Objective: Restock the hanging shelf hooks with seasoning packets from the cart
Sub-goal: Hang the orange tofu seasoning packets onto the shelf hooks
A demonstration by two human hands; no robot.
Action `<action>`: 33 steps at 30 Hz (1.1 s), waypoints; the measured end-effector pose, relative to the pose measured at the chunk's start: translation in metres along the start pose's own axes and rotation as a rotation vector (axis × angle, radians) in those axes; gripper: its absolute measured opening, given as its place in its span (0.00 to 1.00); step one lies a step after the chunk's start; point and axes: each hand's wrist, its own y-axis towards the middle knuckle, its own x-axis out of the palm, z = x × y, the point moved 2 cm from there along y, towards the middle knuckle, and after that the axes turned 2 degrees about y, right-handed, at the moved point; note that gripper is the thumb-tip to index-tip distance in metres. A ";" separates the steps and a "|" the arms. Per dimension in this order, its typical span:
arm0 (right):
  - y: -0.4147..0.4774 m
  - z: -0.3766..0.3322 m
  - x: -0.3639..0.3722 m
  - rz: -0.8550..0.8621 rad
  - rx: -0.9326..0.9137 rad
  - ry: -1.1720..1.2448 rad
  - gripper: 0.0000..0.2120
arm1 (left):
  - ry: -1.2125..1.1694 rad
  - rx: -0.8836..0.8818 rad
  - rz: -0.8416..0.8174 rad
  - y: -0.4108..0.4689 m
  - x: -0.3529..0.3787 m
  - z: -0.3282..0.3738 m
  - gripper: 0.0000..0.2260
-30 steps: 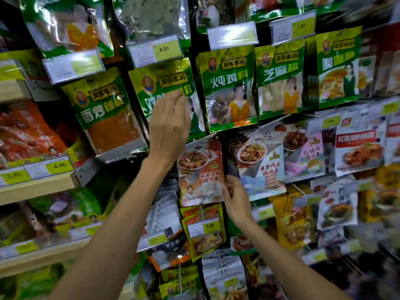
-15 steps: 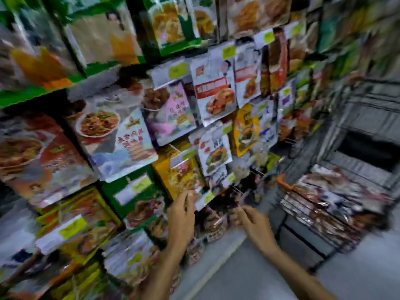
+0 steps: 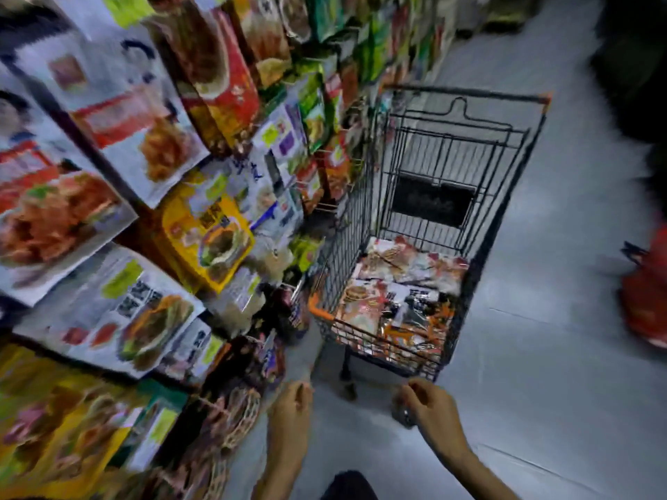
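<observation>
Low in the middle of the frame, left hand (image 3: pixel 290 409): fingers loosely curled, nothing held. Hangs near the lowest hanging packets (image 3: pixel 151 138), not touching them. A little to the right, right hand (image 3: pixel 431 409): fingers also loosely bent, empty, just below the near corner of the cart (image 3: pixel 447 153). In the cart bottom, centre right, a flat pile of packets (image 3: pixel 400 283), red and white, very blurred. Along the whole left side, hanging packets in crowded rows. At the right edge, something red (image 3: pixel 646 301) on the grey floor (image 3: pixel 541 355), too blurred to name.
</observation>
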 end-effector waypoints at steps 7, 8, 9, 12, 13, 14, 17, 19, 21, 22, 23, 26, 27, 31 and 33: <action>0.091 0.009 0.003 0.162 0.185 0.129 0.09 | 0.122 0.138 -0.026 0.121 0.010 0.034 0.09; 0.108 0.010 0.006 0.187 0.205 0.141 0.09 | 0.143 0.168 -0.022 0.141 0.013 0.040 0.09; 0.125 0.011 0.009 0.214 0.226 0.144 0.09 | 0.167 0.190 -0.020 0.161 0.016 0.046 0.10; 0.178 0.016 0.025 0.243 0.278 0.100 0.09 | 0.227 0.230 -0.030 0.219 0.028 0.062 0.11; 0.196 0.019 0.032 0.232 0.296 0.091 0.10 | 0.252 0.235 -0.049 0.238 0.034 0.065 0.13; 0.214 0.023 0.040 0.221 0.314 0.092 0.11 | 0.286 0.235 -0.079 0.257 0.043 0.067 0.16; 0.264 0.039 0.065 0.190 0.376 0.085 0.12 | 0.385 0.198 -0.177 0.300 0.068 0.065 0.25; 0.290 0.051 0.081 0.168 0.428 0.102 0.10 | 0.355 0.173 -0.222 0.320 0.085 0.059 0.28; 0.312 0.066 0.099 0.126 0.486 0.129 0.10 | 0.310 0.152 -0.242 0.336 0.100 0.053 0.29; 0.322 0.074 0.108 0.100 0.505 0.132 0.12 | 0.307 0.141 -0.246 0.343 0.106 0.051 0.29; 0.332 0.082 0.116 0.076 0.519 0.140 0.12 | 0.313 0.133 -0.250 0.349 0.112 0.048 0.30; 0.354 0.102 0.138 0.064 0.564 0.252 0.06 | 0.305 0.153 -0.238 0.361 0.123 0.042 0.27; 0.359 0.106 0.144 0.084 0.593 0.278 0.10 | 0.304 0.167 -0.229 0.363 0.125 0.041 0.26; 0.372 0.115 0.162 0.160 0.671 0.267 0.20 | 0.290 0.194 -0.219 0.368 0.126 0.034 0.19; 0.375 0.116 0.170 0.180 0.709 0.270 0.11 | 0.272 0.239 -0.210 0.369 0.125 0.032 0.13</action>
